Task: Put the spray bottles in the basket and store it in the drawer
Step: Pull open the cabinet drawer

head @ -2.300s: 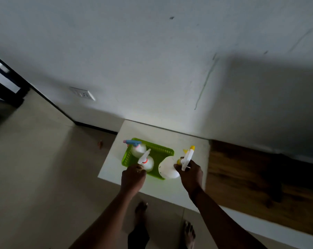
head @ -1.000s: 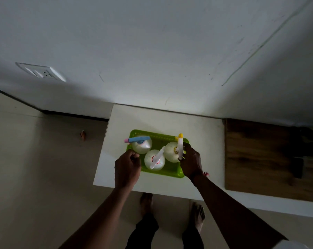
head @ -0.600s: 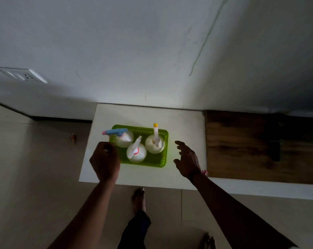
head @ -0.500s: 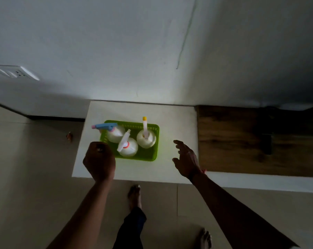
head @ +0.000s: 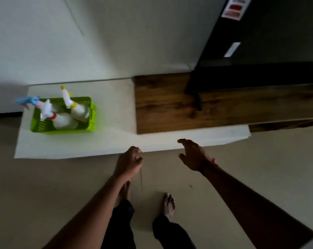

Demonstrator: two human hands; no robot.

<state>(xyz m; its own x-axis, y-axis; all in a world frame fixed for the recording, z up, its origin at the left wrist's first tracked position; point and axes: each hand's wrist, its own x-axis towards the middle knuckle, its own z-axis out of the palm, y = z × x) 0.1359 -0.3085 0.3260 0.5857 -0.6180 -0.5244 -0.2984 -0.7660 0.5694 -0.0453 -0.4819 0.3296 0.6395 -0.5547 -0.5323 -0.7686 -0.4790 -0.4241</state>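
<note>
A green plastic basket [head: 92, 115] stands on the left part of a low white unit [head: 114, 139]. Three white spray bottles stand in it: one with a blue trigger [head: 27, 101], one with a red collar [head: 62, 121], one with a yellow nozzle [head: 76, 107]. My left hand [head: 129, 162] is a loose fist at the unit's front edge, well right of the basket, holding nothing. My right hand [head: 192, 154] hovers with fingers spread just before the front edge, further right. No drawer front shows from this angle.
A dark wood panel [head: 188, 103] covers the unit's right part. A tall black appliance or cabinet [head: 260, 42] with stickers stands on it at the right against the white wall. My bare feet [head: 168, 205] stand on the beige tiled floor.
The yellow-nozzle bottle went into the basket and my right hand let go. Both hands left the basket and moved right along the unit's front edge; the view swung right too.
</note>
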